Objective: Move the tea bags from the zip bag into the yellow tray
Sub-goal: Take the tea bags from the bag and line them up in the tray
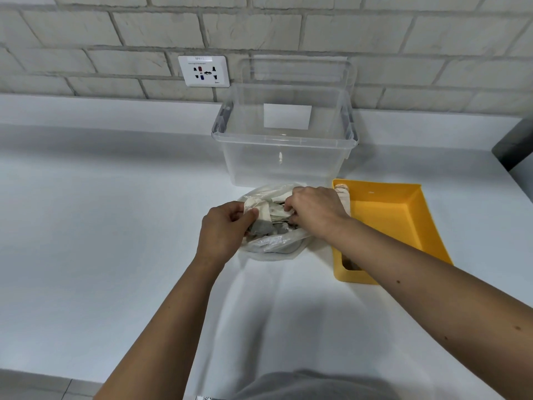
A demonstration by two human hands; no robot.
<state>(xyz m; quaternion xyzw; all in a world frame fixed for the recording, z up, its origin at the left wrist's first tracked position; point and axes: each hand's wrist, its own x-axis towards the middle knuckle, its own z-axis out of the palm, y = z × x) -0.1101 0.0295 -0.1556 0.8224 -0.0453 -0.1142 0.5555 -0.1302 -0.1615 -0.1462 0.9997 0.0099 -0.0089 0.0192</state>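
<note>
1. I am looking down on a white countertop (pixel 115 226) with a pale brick wall (pixel 288 30) behind it.
2. A clear, crumpled plastic zip bag (pixel 274 245) lies in the middle of the counter. Its mouth is open and it holds a heap of pale paper tea bags (pixel 274 216).
3. The left hand (pixel 222 229) is at the bag's left edge, with thumb and fingers curled, pinching the rim of the zip bag.
4. The right hand (pixel 314 212) reaches in from the right. Its fingers are curled down into the mouth, gripping a bunch of tea bags that sit inside the bag.
5. A yellow tray (pixel 398 220), rectangular and plastic, sits just right of the bag, partly under the right forearm. Something pale rests in its far left corner, but I cannot tell what.
6. A clear plastic storage box (pixel 285 163) with no lid stands behind the bag.
7. A white wall socket (pixel 204 71) is on the wall to the left of the box.
</note>
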